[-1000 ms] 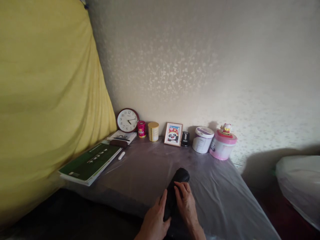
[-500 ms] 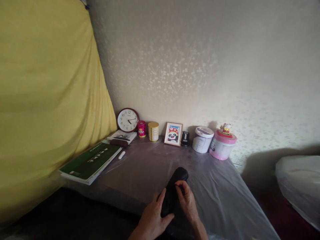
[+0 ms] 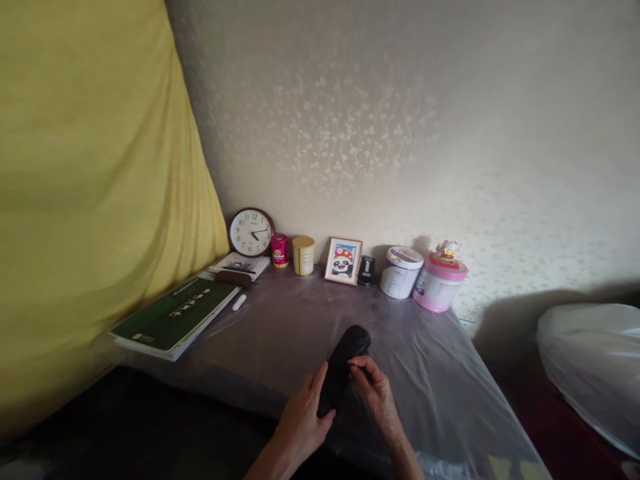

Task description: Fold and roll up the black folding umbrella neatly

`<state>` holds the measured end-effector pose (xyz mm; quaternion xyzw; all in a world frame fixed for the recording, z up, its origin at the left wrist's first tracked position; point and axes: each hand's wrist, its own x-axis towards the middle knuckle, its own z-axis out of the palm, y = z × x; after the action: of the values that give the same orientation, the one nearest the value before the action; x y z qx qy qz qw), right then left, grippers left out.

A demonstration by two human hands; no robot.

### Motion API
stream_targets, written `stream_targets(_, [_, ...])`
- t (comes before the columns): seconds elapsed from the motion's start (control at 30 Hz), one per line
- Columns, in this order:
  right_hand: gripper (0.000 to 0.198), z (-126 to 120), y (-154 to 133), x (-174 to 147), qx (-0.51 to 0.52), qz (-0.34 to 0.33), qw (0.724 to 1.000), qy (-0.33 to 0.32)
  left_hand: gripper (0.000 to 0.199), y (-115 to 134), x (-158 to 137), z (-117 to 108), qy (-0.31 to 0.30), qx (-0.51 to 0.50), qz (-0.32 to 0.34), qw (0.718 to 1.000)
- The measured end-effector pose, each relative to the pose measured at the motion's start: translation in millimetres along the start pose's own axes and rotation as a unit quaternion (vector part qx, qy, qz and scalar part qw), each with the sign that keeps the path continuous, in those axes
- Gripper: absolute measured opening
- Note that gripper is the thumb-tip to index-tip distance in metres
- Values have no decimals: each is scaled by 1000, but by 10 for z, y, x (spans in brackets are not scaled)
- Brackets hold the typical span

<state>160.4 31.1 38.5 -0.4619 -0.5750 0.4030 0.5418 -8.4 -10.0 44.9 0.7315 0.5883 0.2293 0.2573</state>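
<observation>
A long black bundle (image 3: 350, 345) with a rounded far end, shaped much like a folded umbrella, slants over the near part of the table. Its exact kind does not show. My left hand (image 3: 304, 415) wraps its left side and near end, thumb underneath at the front. At the bundle's right edge, my right hand (image 3: 377, 395) is closed in a pinch of thumb and forefinger. Whatever lies between those fingertips is too small and dark to make out.
Along the wall stand a clock (image 3: 251, 232), a pink can (image 3: 280, 251), a yellow-lidded can (image 3: 303, 256), a panda picture frame (image 3: 343, 261), a small black object (image 3: 367, 271) and two tubs (image 3: 400, 279). Left lie a green book (image 3: 175, 313), a brown case (image 3: 233, 279) and a white stick-like item (image 3: 239, 302).
The camera view has shifted slightly, so the background sits a little higher and further left. My right fingertips have drawn a bit away from the bundle's middle toward its right edge.
</observation>
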Motion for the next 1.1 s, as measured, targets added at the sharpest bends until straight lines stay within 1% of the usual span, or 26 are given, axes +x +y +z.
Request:
stream_targets(0.17, [23, -151, -72, -140, -8, 5, 999, -31, 73, 48, -16, -45, -17, 29, 5, 999])
stream_targets(0.27, [22, -177, -123, -184, -4, -1, 999, -42, 71, 95, -36, -56, -24, 68, 2, 997])
stream_targets(0.37, [19, -132, -163, -171, -6, -16, 997, -69, 67, 143, -63, -50, -37, 120, -6, 992])
stream_targets(0.47, [19, -63, -184, -114, -9, -4, 995, -96, 63, 169, -91, -32, -46, 153, -3, 987])
stream_targets(0.6, [20, 2, -200, -10, -28, 3, 993, -118, 61, 178, -109, -16, -46, 163, 14, 985])
stream_targets(0.73, [19, 60, -235, 108, -46, 6, 990, -132, 61, 188, -108, -25, -50, 164, 1, 985])
stream_targets(0.8, [18, 94, -247, 168, -66, -8, 988, -139, 61, 192, -111, -31, -51, 165, -2, 985])
stream_targets(0.9, [17, 139, -235, 244, -123, -39, 982, -139, 59, 193, -119, -34, -45, 159, 1, 986])
stream_targets(1.1, [21, 184, -181, 307, -215, -64, 967, -122, 58, 189, -118, -3, -43, 155, -7, 987])
